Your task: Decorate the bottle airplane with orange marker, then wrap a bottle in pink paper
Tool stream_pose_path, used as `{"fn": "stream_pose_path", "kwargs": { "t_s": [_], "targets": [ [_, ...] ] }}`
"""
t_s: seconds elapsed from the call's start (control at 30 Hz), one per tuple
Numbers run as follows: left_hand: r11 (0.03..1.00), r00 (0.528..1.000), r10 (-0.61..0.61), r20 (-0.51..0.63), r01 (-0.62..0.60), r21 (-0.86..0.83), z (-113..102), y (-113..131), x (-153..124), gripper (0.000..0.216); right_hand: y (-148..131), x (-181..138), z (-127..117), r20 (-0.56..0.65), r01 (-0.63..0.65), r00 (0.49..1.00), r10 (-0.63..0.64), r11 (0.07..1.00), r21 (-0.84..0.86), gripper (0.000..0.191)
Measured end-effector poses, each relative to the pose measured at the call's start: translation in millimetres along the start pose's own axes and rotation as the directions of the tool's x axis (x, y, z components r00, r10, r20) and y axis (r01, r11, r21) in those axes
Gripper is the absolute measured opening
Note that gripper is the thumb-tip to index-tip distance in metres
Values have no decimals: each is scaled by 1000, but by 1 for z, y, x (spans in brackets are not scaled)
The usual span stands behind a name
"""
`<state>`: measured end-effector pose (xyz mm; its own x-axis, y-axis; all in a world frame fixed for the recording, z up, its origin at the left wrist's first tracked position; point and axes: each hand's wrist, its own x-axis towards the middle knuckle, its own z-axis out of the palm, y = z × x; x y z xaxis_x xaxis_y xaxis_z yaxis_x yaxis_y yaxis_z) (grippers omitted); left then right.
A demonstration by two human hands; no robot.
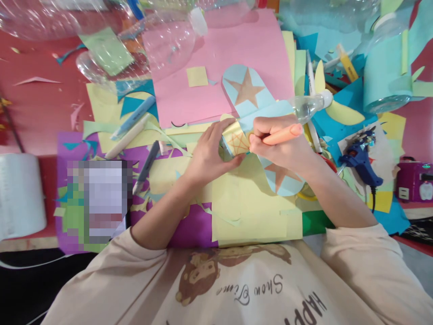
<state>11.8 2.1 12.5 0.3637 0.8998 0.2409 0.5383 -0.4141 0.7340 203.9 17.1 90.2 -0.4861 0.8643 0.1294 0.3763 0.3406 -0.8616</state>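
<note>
In the middle of the head view lies a plastic bottle [307, 106] wrapped in light blue paper, with rounded blue wings [248, 85] that each carry a brown-orange star. A yellow band [233, 140] at its near end bears a star drawn in orange lines. My left hand [211, 155] is curled around this banded end, thumb below and fingers above. My right hand [280, 144] grips an orange marker [282, 134], its tip hidden by my fingers near the band's right edge.
Pink sheet [216, 49], yellow paper [257, 216] and scraps cover the red table. Clear bottles [169, 40] lie at the back. A blue glue gun [361, 158] is at the right, near a paper-wrapped bottle [387, 67]. Several markers [135, 117] and a blurred-out phone-like object [104, 198] lie left.
</note>
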Motion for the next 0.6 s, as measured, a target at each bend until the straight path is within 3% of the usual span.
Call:
{"fn": "stream_pose_path", "kwargs": {
  "t_s": [0.37,0.6],
  "targets": [
    [1000,1000,0,-6,0,10,0,2,0,68,8,4,-2,-170,-36,984,61,989,144,29],
    [999,1000,22,-19,-21,46,2,2,-1,69,10,-1,4,-154,-8,988,30,989,145,24]
  ]
}}
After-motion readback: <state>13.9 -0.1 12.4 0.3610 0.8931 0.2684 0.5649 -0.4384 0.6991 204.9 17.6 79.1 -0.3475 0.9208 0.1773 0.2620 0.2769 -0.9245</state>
